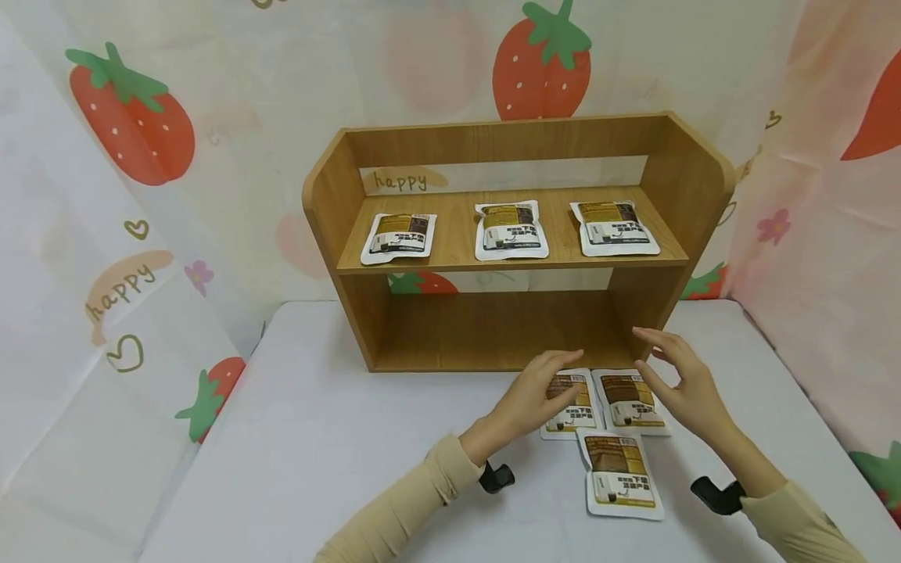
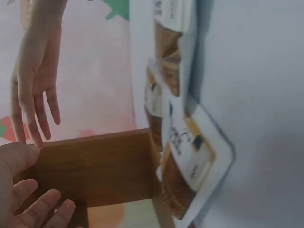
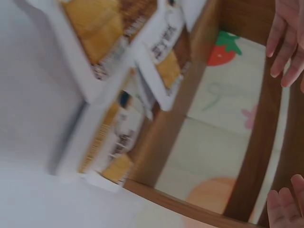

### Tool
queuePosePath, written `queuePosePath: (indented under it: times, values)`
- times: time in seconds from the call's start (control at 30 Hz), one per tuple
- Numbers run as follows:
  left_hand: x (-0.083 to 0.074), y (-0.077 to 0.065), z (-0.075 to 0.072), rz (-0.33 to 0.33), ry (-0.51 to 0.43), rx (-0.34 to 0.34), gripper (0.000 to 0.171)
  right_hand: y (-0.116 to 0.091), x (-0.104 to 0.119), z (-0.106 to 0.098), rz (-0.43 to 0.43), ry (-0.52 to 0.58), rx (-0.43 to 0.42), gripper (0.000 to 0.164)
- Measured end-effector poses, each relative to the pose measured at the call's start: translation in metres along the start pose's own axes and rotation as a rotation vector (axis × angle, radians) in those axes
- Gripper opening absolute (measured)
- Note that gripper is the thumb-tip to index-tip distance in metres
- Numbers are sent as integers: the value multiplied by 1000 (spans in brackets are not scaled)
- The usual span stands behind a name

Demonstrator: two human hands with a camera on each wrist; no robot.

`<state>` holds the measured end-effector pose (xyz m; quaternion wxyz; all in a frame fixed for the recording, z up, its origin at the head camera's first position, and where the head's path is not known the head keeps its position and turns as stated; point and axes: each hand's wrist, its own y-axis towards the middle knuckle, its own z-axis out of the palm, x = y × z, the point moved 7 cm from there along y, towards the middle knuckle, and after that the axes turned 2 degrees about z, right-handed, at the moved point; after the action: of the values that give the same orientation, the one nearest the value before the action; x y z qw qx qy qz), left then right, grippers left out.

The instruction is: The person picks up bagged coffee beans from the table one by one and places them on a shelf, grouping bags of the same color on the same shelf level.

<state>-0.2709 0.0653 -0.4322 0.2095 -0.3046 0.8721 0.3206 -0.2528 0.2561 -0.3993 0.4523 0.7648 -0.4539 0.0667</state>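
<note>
My left hand (image 1: 529, 399) hovers over the left one of three white-and-brown food pouches, its fingers loosely extended and holding nothing. On the other side my right hand (image 1: 686, 387) is raised with fingers apart, also holding nothing. Between and below the hands lie the left pouch (image 1: 583, 413), the right pouch (image 1: 632, 403) and the front pouch (image 1: 622, 477), flat on the white table. Part of the left pouch is hidden by my left hand. In the left wrist view, both the left hand (image 2: 33, 199) and the right hand (image 2: 40, 80) appear apart from the pouches (image 2: 204, 147).
A two-tier wooden shelf (image 1: 493, 332) stands behind the pouches. Its upper board bears a left pouch (image 1: 399, 236), a middle pouch (image 1: 510, 231) and a right pouch (image 1: 615, 228). Strawberry-printed cloth (image 1: 232, 94) hangs behind and at the sides. The white table (image 1: 296, 438) extends leftward.
</note>
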Motion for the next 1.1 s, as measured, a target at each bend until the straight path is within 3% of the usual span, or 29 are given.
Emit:
queuePosePath:
  times: [0.27,0.6,0.77,1.1]
  values:
    - [13,-22,16,-63,-25,56,52,-24,-9,12,27,-8,63,56]
    - [15,-44,37,-89,-54,118,50,-55,-16,22,40,-15,161,53]
    - [14,-51,47,-106,-94,191,52,-69,-19,27,66,2,208,54]
    - [11,-62,59,-113,-50,334,54,-83,-26,26,65,-42,234,57]
